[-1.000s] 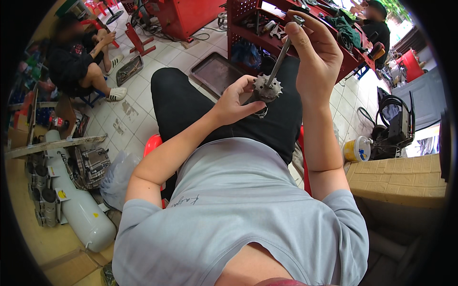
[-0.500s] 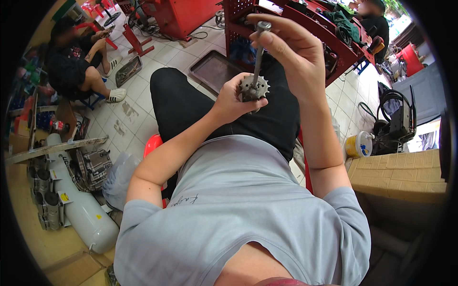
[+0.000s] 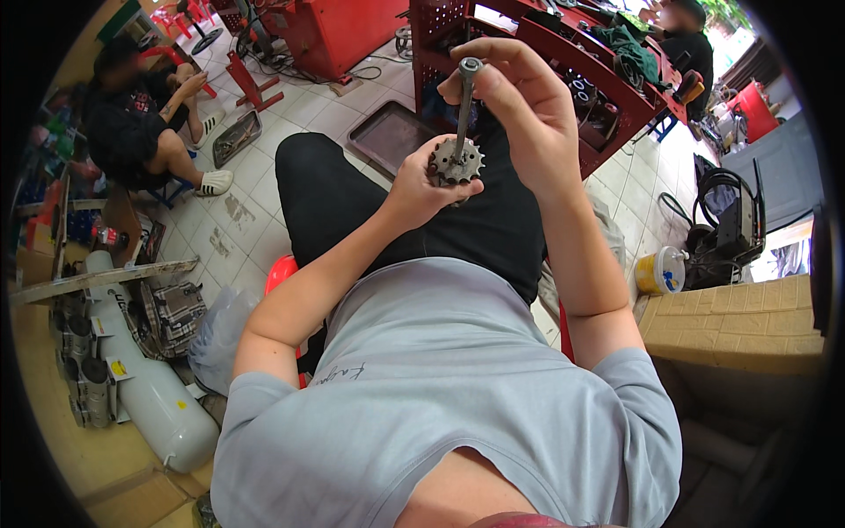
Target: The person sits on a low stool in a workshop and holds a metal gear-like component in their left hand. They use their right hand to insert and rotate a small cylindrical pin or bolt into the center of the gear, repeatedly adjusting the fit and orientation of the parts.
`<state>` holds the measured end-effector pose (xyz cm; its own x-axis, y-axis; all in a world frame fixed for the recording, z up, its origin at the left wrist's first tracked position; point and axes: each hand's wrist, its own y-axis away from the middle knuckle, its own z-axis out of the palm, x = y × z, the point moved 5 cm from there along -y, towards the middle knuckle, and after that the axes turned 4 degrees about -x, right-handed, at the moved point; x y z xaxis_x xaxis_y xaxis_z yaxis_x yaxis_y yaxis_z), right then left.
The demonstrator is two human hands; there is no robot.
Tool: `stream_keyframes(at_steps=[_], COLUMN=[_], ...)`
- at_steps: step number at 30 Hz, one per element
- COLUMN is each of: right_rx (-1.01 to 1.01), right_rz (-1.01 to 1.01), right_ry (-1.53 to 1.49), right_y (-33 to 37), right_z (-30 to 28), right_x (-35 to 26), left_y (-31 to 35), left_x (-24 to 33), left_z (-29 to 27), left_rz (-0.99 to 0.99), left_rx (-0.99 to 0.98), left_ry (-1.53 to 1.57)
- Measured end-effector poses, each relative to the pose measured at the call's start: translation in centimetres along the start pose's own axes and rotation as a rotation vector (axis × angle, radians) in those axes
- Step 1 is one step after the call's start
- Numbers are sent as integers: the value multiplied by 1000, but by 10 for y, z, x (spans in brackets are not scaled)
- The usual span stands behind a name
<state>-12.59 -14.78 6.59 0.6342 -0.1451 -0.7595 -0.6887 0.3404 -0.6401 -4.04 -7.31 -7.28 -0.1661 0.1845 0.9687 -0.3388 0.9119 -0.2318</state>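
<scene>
My left hand (image 3: 421, 187) is wrapped round a small toothed metal sprocket (image 3: 466, 165) above my lap, its toothed face turned up. A slim metal rod tool (image 3: 463, 114) with a round, socket-like top end stands almost upright on the sprocket's middle. Around the tool's upper end, my right hand (image 3: 539, 119) is closed with thumb and fingers. Whatever lies under the sprocket is mostly hidden by my left hand.
A dark metal tray (image 3: 374, 145) lies on the tiled floor before my knees. Beyond it stands a red tool cart (image 3: 519, 35). One person (image 3: 132, 132) sits at the left, another (image 3: 691, 48) at the far right. A white cylinder (image 3: 163, 405) and a bucket (image 3: 660, 269) flank me.
Both hands, with the sprocket and the rod tool, have shifted slightly left. The tool's top end and my right hand have come a little lower in the picture.
</scene>
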Motion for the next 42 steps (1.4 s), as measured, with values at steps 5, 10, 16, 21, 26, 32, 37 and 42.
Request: stream_keyframes(at_steps=[5, 10, 16, 21, 26, 32, 37, 42], right_rx=[89, 82, 73, 81, 114, 73, 116, 73], right_rz=[-87, -25, -111, -5, -106, 15, -110, 20], right_ry=[166, 149, 262, -17, 73, -111, -22, -148], right_y=[3, 0, 5, 2, 5, 4, 7, 4], right_z=[-8, 1, -12, 4, -2, 8, 3, 11], right_x=[4, -6, 5, -7, 6, -2, 10, -1], left_y=[-1, -1, -2, -2, -3, -1, -3, -2], left_x=[-1, -2, -4, -5, -7, -6, -5, -4], left_z=[-1, -2, -3, -4, -4, -4, -3, -4], left_rz=[-6, -38, 10, 21, 50, 25, 86, 70], left_rx=[-4, 6, 8, 37, 52, 19, 28, 44], left_ry=[-12, -8, -23, 42, 41, 59, 90, 57])
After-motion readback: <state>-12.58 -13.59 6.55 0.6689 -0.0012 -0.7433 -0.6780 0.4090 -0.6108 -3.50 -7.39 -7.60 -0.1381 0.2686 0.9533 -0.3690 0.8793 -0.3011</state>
